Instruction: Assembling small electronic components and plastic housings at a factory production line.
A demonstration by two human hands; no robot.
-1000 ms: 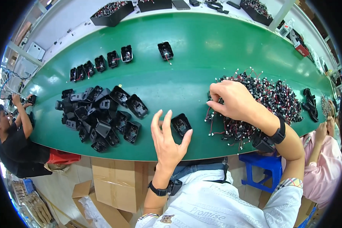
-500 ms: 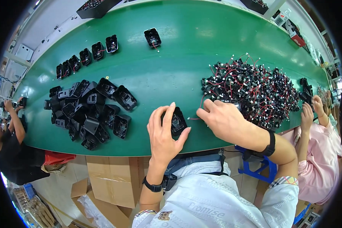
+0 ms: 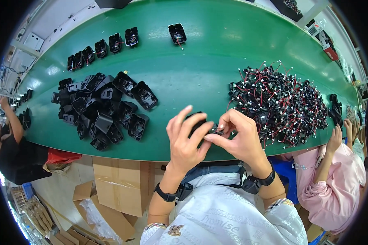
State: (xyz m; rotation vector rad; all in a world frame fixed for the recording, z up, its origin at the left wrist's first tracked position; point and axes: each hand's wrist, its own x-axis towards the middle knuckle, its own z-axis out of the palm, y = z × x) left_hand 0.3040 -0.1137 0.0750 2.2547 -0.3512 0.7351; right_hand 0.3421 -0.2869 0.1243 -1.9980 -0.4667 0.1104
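Note:
My left hand (image 3: 187,138) is wrapped round a black plastic housing (image 3: 198,118), mostly covered by the fingers and tilted. Close against it, my right hand (image 3: 240,135) pinches a small black part (image 3: 218,130) between thumb and fingertips, at the housing's right side. Whether the part sits inside the housing cannot be made out. To the right of my hands lies a large heap of small black parts with red wires and white connectors (image 3: 280,106). On the left is a pile of black housings (image 3: 104,122), lying at all angles.
Along the far side of the green table (image 3: 184,77) stands a row of housings with red wires (image 3: 100,48), and one more housing (image 3: 177,33) apart from it. Co-workers sit at left and right, one in a pink garment (image 3: 331,179). Cardboard boxes (image 3: 118,183) stand below the near edge.
My right hand has come left from the heap's edge to the housing, bringing a small part. The housing has been tilted in my left hand. The whole view has shifted slightly.

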